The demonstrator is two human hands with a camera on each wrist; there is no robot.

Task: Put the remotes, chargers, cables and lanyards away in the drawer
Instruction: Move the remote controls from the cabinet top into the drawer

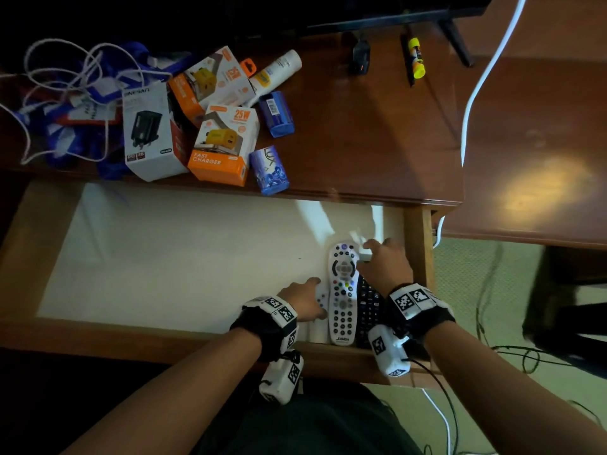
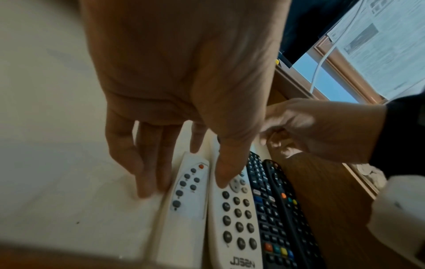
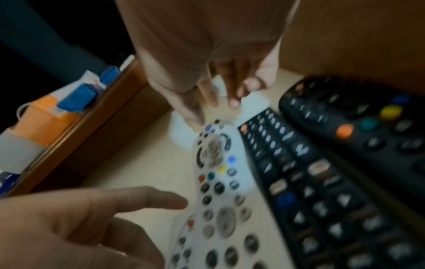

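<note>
Your left hand (image 1: 303,298) rests spread on the remotes (image 1: 342,292); your right hand (image 1: 386,264) pinches a white charger (image 1: 364,256). Dropped, it could knock them askew.

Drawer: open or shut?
Open: the drawer is pulled out below the desk edge, its pale floor exposed, with remotes lying inside.

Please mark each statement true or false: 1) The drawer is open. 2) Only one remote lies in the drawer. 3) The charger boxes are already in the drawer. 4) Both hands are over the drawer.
1) True: the drawer is open.
2) False: the white remote lies among several, with a black remote beside it.
3) False: the charger boxes are on the desk top.
4) True: the left hand and the right hand are there.
</note>
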